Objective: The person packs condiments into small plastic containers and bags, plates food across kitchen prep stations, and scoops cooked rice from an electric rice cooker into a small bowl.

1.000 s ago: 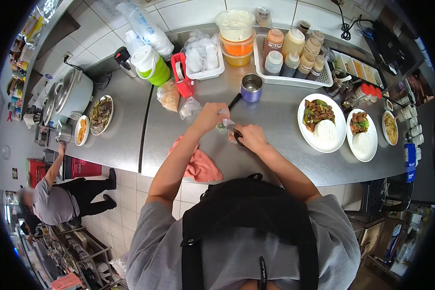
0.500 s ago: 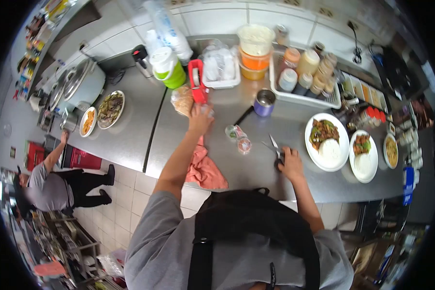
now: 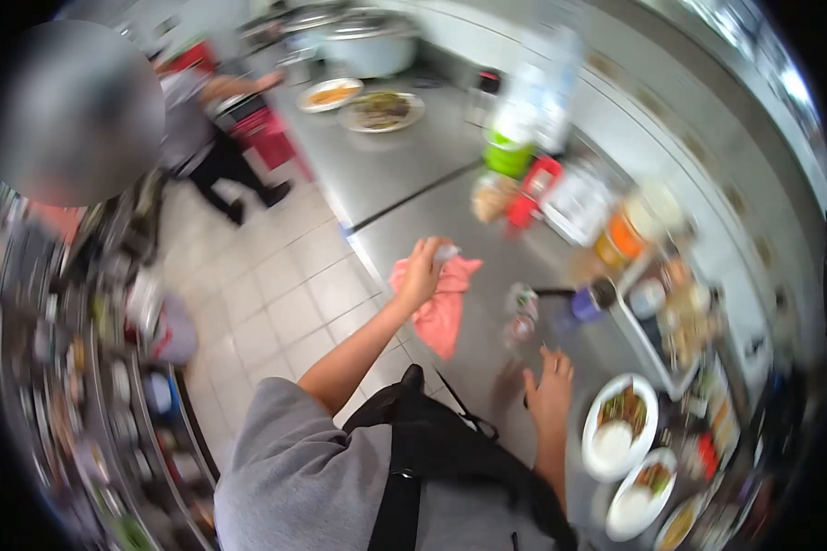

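My left hand (image 3: 421, 275) is closed around a small, whitish, see-through plastic piece (image 3: 446, 253), held above a crumpled pink cloth (image 3: 446, 308) at the counter's edge. Near the front of the counter, my right hand (image 3: 551, 386) curls round the scissors, of which only a dark bit of handle (image 3: 525, 402) shows; the blades are blurred or hidden. Small clear-wrapped items (image 3: 522, 312) lie on the steel beyond it. A purple metal cup with a dark handle (image 3: 593, 300) is close by them.
Oval plates of rice and stir-fry (image 3: 620, 427) line the right side. Along the wall are a red tape dispenser (image 3: 531, 195), a white basket (image 3: 579, 207), stacked tubs (image 3: 620, 237) and a bottle tray (image 3: 657, 340). A co-worker (image 3: 202, 119) stands at the far left beside the counter.
My view has turned left. My left hand has moved back from beside the tape dispenser to the pink cloth, carrying the plastic piece. My right hand stays near the counter's front.
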A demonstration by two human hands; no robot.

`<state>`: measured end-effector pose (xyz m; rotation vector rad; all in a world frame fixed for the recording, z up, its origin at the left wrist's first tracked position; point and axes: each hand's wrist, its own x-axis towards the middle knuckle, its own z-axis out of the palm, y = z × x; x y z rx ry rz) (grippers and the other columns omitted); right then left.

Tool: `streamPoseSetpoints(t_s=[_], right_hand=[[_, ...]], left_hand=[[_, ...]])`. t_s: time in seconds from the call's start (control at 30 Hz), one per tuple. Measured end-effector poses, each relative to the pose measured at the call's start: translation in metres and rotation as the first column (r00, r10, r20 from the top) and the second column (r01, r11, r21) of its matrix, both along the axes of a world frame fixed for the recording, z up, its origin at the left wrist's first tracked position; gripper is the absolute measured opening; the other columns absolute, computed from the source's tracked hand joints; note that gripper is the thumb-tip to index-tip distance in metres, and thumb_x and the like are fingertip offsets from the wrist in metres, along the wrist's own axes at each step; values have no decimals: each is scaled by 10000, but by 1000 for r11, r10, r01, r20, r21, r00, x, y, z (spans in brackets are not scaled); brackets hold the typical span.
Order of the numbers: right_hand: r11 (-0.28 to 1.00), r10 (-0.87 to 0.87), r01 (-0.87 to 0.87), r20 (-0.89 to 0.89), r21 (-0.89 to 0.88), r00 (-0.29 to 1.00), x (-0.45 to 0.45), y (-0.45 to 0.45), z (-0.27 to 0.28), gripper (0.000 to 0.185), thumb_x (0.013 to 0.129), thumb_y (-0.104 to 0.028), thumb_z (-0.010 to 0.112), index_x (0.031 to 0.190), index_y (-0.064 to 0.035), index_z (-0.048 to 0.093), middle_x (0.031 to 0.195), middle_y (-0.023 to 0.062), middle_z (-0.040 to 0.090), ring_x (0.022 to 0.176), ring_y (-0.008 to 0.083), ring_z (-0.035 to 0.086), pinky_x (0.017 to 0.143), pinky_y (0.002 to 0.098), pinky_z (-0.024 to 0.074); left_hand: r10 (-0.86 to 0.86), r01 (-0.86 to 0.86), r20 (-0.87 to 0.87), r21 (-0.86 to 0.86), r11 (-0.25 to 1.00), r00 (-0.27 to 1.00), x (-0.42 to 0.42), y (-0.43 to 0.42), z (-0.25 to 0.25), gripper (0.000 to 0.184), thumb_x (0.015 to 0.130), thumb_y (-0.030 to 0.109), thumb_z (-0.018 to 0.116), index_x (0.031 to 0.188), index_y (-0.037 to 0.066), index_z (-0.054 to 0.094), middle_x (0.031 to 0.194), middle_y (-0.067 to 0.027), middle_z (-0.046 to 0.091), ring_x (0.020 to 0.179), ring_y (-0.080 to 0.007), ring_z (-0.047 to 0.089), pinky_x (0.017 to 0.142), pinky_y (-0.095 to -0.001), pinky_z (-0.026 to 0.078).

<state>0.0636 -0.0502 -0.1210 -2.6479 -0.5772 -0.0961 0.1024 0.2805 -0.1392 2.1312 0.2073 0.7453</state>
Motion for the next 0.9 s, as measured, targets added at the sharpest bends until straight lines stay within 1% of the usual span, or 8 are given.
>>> streamPoseSetpoints(t_s=[0.17, 0.27, 0.4, 0.47, 0.6, 0.7, 0.77, 0.9], right_hand=[[776, 630, -630, -105, 38, 769, -18, 61, -10, 483, 802, -211, 719, 1223, -36, 560, 1285, 220, 483, 1178, 400, 467, 987, 486, 396], [471, 870, -881, -191, 47, 455, -50, 112, -4, 462, 799, -200, 722, 1204, -36, 574, 1268, 193, 500, 1171, 387, 477, 978, 476, 406], [118, 974, -988, -206, 97, 96, -123, 161, 6, 469, 806, -184, 718, 1227, -39, 568, 1219, 188, 531, 1148, 383, 499, 956, 435, 428], [-26, 976, -996, -214, 88, -45, -169, 174, 11, 477, 813, -183, 714, 1241, -40, 561, 1198, 188, 541, 1125, 381, 512, 947, 425, 436], [-393, 856, -872, -232, 290, -463, -288, 182, 22, 511, 846, -197, 701, 1305, -57, 526, 1227, 180, 534, 1083, 376, 539, 942, 443, 445], [-331, 623, -771, -487, 545, -612, -395, 149, 53, 558, 844, -178, 710, 1354, -96, 500, 1286, 182, 505, 1157, 374, 508, 972, 461, 428], [-645, 678, -609, -20, 462, -734, -469, 121, 45, 573, 871, -193, 679, 1397, -123, 465, 1344, 171, 468, 1237, 367, 447, 1011, 493, 391], [-751, 612, -552, 68, 363, -788, -606, 54, 19, 501, 928, -217, 595, 1402, -136, 457, 1366, 173, 454, 1288, 356, 398, 1039, 478, 350]], left_hand=[[483, -488, -80, -228, 843, 872, -212, 19, -29, 269, 881, 11, 592, 1141, 77, 569, 1002, -93, 592, 894, -211, 586, 741, -339, 492], [641, -673, -357, -651, 352, 679, -344, -12, -35, 246, 916, 42, 587, 1155, 87, 553, 992, -46, 594, 865, -134, 570, 716, -299, 486], [878, -475, -278, -877, -67, 390, -483, -80, -64, 261, 946, 73, 573, 1194, 77, 493, 957, -52, 599, 822, -149, 586, 685, -314, 503], [959, -167, -219, -967, -190, 177, -531, -121, -64, 297, 962, 78, 551, 1240, 80, 443, 1040, -71, 586, 871, -187, 601, 739, -353, 534], [983, 43, -185, -982, -184, -9, -591, -202, -58, 320, 975, 90, 536, 1269, 81, 409, 1103, -91, 568, 913, -225, 609, 803, -390, 550], [995, 179, -94, -980, -87, -28, -623, -254, -40, 332, 978, 104, 535, 1282, 69, 407, 1101, -97, 572, 942, -241, 617, 845, -395, 552], [999, 169, 31, -985, 28, 11, -657, -292, -15, 329, 993, 105, 494, 1303, 45, 400, 1135, -112, 559, 1015, -245, 603, 884, -388, 542], [991, 271, 123, -954, 130, -43, -739, -373, 4, 314, 1004, 138, 403, 1294, 21, 429, 1200, -124, 536, 1154, -226, 539, 974, -404, 483]])
